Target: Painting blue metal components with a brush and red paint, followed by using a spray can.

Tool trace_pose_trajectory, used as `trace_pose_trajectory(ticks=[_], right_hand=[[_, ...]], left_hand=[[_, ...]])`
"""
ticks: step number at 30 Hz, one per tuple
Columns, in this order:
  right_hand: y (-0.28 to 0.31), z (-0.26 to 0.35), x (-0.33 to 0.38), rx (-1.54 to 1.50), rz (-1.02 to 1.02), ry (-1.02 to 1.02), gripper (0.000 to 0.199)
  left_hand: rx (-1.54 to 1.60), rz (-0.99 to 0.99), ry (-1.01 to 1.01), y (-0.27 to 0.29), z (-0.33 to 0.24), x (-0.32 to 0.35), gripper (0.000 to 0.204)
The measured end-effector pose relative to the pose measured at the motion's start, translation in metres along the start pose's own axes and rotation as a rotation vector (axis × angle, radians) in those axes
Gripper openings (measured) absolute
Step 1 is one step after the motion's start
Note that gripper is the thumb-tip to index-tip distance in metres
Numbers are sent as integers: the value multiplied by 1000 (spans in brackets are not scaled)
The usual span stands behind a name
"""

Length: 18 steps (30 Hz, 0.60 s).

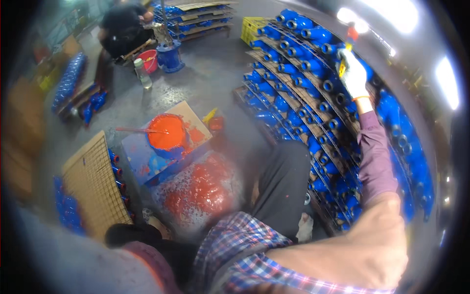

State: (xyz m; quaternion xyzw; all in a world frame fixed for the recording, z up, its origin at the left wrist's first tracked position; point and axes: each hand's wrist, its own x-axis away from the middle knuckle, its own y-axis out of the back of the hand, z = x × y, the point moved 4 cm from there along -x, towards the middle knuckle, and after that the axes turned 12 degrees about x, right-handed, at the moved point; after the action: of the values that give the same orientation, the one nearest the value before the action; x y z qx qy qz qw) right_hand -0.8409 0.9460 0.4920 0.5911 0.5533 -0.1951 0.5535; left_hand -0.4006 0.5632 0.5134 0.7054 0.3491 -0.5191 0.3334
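Observation:
My right hand (353, 76), in a white glove, reaches far out to the upper right. Its fingers are closed round the yellow handle of a paintbrush (351, 38) whose red end points upward. The brush is close to blue bottle-shaped metal parts (319, 34), which lie in rows on stacked wire racks. From this view I cannot tell whether the brush touches any of them. My left hand is out of sight; only a blurred sleeve (147, 259) shows at the lower left.
A bucket (172, 153) of orange-red paint, a stick (139, 130) across it, stands on a paint-stained board (193, 115). Red paint (205, 183) covers the surface before me. A wire-mesh rack (95, 181) stands left. Farther back are a person (125, 32), a red bucket (151, 61) and a bottle (142, 73).

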Motion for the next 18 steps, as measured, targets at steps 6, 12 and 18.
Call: trace_pose_trajectory(ticks=[6,12,18], right_hand=[[-30,-9,-17,59,56,50,34],[-68,-14,-24,122,20,255,47],[-139,-46,-33,325,166,367,48]], left_hand=[[-210,-30,44,23,5,9,39],[-389,-61,78,54,-8,16,40],[-508,-110,71,84,-35,10,41]])
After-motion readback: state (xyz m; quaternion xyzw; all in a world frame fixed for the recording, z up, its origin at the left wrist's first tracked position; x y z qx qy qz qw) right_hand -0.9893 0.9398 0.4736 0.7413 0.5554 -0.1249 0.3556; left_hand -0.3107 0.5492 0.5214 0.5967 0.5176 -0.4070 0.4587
